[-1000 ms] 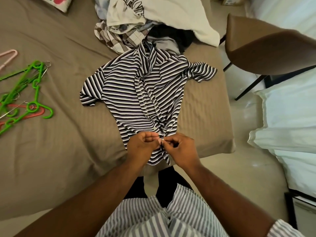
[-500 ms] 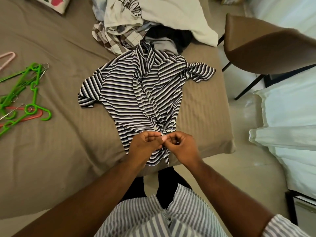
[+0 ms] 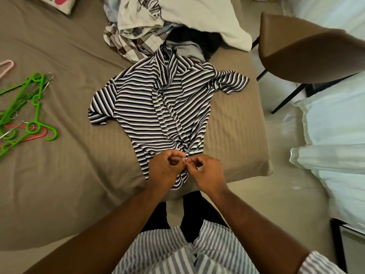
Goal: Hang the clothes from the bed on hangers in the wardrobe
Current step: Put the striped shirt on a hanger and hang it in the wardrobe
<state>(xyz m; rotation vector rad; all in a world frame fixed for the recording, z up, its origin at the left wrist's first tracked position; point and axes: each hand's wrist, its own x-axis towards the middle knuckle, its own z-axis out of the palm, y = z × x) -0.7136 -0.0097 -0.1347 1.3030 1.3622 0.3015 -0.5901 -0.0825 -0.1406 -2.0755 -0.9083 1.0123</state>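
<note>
A black, white and purple striped shirt (image 3: 158, 107) lies spread on the brown bed (image 3: 69, 175), collar away from me, its front open down the middle. My left hand (image 3: 165, 169) and my right hand (image 3: 205, 173) meet at the shirt's bottom hem near the bed's front edge, fingertips pinched together on the fabric there. Several green hangers (image 3: 25, 109) and a red one (image 3: 29, 135) lie on the bed at the left. A pink hanger (image 3: 7, 66) pokes in at the far left edge.
A heap of other clothes (image 3: 167, 26), white, checked and dark, sits behind the striped shirt. A brown chair (image 3: 308, 48) stands right of the bed. White bedding (image 3: 335, 145) fills the right side. A patterned pillow (image 3: 59, 2) lies at top left.
My hands have stayed at the hem, fingers shifting slightly as they work the fabric. The shirt has not moved on the bed.
</note>
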